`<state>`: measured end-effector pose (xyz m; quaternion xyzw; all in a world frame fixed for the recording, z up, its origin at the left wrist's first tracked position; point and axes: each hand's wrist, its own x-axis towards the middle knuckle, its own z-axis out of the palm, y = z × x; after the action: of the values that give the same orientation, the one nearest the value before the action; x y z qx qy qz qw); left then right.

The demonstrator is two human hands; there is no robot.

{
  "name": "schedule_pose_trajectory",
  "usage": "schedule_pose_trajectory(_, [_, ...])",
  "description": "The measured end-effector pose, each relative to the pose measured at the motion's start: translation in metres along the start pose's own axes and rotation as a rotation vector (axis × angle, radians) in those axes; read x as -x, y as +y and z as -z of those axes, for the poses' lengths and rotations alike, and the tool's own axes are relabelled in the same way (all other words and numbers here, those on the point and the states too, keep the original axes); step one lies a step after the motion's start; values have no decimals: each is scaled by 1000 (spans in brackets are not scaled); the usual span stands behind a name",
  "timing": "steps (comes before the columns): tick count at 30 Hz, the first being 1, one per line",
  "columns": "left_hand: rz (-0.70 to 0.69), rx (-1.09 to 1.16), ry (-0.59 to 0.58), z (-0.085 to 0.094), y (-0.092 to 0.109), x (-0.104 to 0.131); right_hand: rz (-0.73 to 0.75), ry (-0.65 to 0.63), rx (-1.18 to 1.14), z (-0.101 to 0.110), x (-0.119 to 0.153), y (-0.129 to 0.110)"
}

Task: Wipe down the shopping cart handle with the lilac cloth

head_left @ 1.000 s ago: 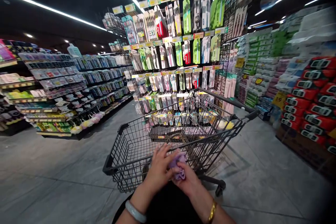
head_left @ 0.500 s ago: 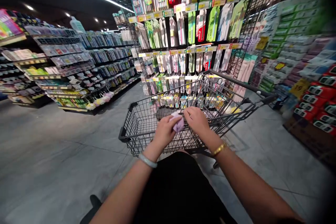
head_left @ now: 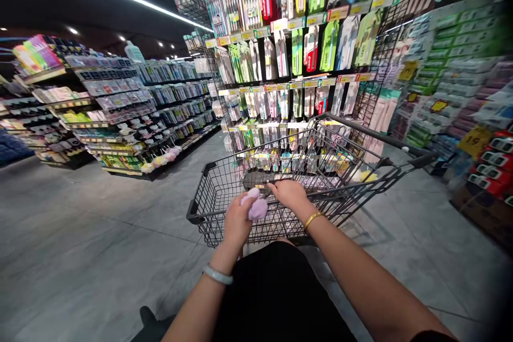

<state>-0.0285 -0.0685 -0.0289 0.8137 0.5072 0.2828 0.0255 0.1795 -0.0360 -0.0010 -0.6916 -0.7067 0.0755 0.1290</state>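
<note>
My left hand [head_left: 237, 219] is closed around a soft, bunched lilac cloth [head_left: 258, 209], which bulges out past the thumb. It hovers at the near rim of a dark wire shopping cart [head_left: 214, 217]. Just to the right, my right hand [head_left: 292, 195] reaches over the cart with its fingers curled together, pointing left. A thin dark line runs beside its fingertips; whether the fingers grip it I cannot tell. A gap separates the right hand from the lilac cloth.
Behind the cart stands a rack of packaged toothbrushes [head_left: 296, 52]. The cart's handle [head_left: 368, 131] angles to the right. Stocked shelves [head_left: 120, 101] line the left, and stacked packs [head_left: 451, 75] rise on the right. My dark-clothed lap [head_left: 276, 294] is below the hands.
The lilac cloth has moved down and left with my left hand, and more of it shows. My right hand has lowered slightly and sits farther from the cloth. The view has shifted a little.
</note>
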Motion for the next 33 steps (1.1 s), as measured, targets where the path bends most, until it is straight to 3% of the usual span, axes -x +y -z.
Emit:
schedule_pose_trajectory(3, [92,-64,7,3,-2,5,-3,-32,24,-3,-3,-2])
schedule_pose_trajectory(8, [-37,-75,-111,-10,39,-14,-30,-101,54,-3,-8,1])
schedule_pose_trajectory(10, [-50,-71,-134,-10,45,-18,-38,-107,66,-1,-8,3])
schedule_pose_trajectory(13, [-46,-36,-152,0,26,-15,-30,-92,74,2,-5,6])
schedule_pose_trajectory(18, [42,21,-107,27,-44,3,-36,-102,73,5,-4,6])
schedule_pose_trajectory(21, [49,64,-101,35,-68,7,-22,-90,83,5,-3,5])
schedule_pose_trajectory(24, [59,46,-115,34,-67,8,-10,-42,111,6,2,4])
schedule_pose_trajectory(33, [42,-1,-76,20,-35,24,-17,16,165,11,14,23])
